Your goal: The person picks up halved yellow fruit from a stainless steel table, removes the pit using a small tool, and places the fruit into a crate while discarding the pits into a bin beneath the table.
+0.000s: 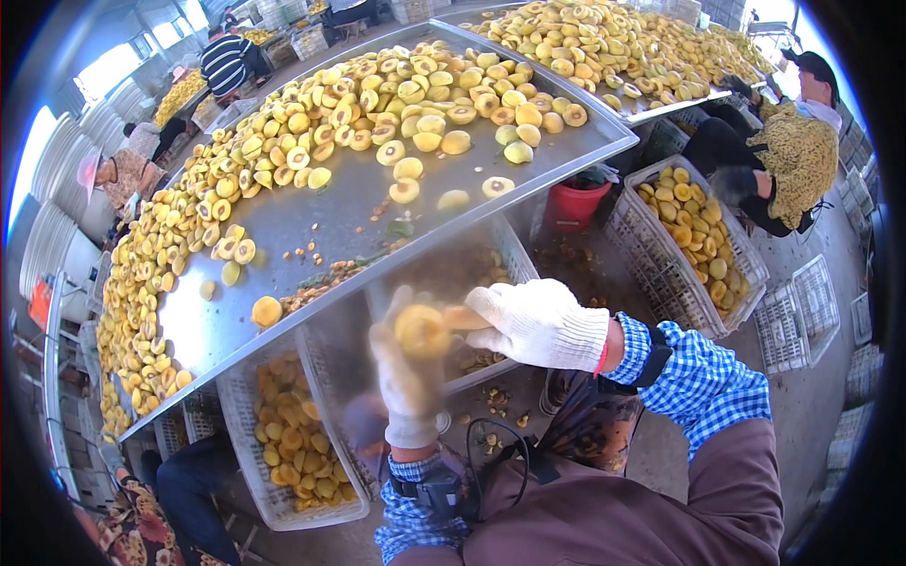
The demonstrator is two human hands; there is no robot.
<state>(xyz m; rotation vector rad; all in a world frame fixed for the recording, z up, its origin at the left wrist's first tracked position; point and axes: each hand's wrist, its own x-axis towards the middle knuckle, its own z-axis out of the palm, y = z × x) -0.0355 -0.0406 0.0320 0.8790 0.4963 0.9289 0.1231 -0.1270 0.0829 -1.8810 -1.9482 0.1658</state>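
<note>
My left hand (408, 373), in a white glove and blurred by motion, holds a yellow fruit (422, 329) upright in front of me. My right hand (534, 323), also in a white glove, reaches in from the right and its fingers touch the same fruit at its right side. Both hands hover over the near edge of a long metal tray (311, 212) covered with halved yellow fruits (311, 132). A white crate (491, 274) with pits and scraps lies just under the hands.
A white crate of whole fruit (293, 443) stands lower left, another (694, 241) at right beside a seated person (783, 160). A red bucket (574, 203) stands under the tray's corner. A second tray of fruit (623, 47) lies beyond. Other workers sit at far left.
</note>
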